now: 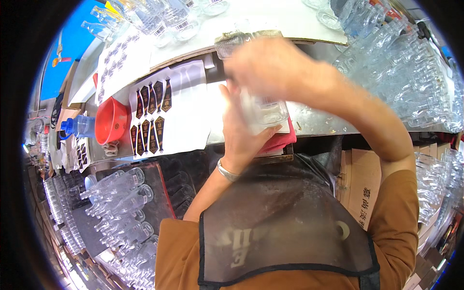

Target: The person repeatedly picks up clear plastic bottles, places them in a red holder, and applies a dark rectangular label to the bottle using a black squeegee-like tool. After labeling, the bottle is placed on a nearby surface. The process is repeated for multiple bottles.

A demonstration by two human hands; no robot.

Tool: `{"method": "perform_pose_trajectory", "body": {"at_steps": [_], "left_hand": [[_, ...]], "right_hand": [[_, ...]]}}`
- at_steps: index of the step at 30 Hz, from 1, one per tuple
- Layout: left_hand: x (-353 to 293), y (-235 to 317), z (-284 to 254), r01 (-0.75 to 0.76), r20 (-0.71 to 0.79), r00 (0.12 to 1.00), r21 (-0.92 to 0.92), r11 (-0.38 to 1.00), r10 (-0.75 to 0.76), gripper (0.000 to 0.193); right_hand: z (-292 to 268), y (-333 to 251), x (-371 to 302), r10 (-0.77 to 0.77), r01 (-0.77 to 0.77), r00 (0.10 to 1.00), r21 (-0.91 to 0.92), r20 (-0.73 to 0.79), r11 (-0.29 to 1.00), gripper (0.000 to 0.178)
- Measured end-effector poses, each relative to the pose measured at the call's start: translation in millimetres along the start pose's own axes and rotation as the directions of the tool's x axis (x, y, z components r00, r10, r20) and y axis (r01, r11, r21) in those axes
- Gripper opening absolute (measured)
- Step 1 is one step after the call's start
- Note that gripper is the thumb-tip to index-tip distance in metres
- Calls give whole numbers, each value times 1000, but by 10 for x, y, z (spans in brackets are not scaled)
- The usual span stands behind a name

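A clear glass bottle (270, 112) lies over a folded pinkish-red cloth (280, 141) at the bench's front edge. My left hand (240, 133), with a silver bracelet at its wrist, is closed around the bottle from the left. Reaching across from the right, my right hand (266, 65) is over the far part of the bottle. Motion smears its fingers, so whether they grip or only touch the glass is unclear. Left of my hands lies a white sheet (186, 121) bearing several dark tie-shaped labels (152, 99). A grey patterned cloth (227, 46) is beyond my right hand.
A red bowl (112, 121) and a blue-capped plastic bottle (82, 126) stand at the left. Glass bottles crowd the bench's right side (396, 72), its far shelf (164, 19) and a lower-left surface (123, 208). Cardboard boxes (360, 181) are below the bench at right.
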State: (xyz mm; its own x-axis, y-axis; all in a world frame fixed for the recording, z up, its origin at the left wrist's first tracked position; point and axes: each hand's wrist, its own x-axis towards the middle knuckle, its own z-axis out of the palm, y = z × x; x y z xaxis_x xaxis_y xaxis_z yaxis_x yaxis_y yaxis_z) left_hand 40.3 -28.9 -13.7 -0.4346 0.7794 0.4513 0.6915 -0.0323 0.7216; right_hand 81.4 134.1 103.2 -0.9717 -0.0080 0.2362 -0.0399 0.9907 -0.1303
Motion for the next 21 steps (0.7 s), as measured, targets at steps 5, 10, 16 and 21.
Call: {"method": "perform_pose_trajectory", "body": {"at_steps": [5, 10, 16, 21], "left_hand": [[6, 15, -126, 256, 158, 958, -88, 963, -240, 129], [-13, 13, -91, 199, 59, 979, -115, 973, -193, 136], [-24, -51, -141, 97, 126, 987, 35, 995, -100, 131], [-50, -47, -239, 135, 209, 970, -40, 990, -124, 114]], "right_hand": [[-222, -157, 63, -214, 185, 954, 151, 209, 971, 18], [-201, 122, 248, -29, 21, 998, -126, -56, 992, 14], [3, 68, -313, -141, 140, 990, 172, -7, 975, 12], [55, 557, -435, 156, -53, 917, 276, -367, 960, 15]]}}
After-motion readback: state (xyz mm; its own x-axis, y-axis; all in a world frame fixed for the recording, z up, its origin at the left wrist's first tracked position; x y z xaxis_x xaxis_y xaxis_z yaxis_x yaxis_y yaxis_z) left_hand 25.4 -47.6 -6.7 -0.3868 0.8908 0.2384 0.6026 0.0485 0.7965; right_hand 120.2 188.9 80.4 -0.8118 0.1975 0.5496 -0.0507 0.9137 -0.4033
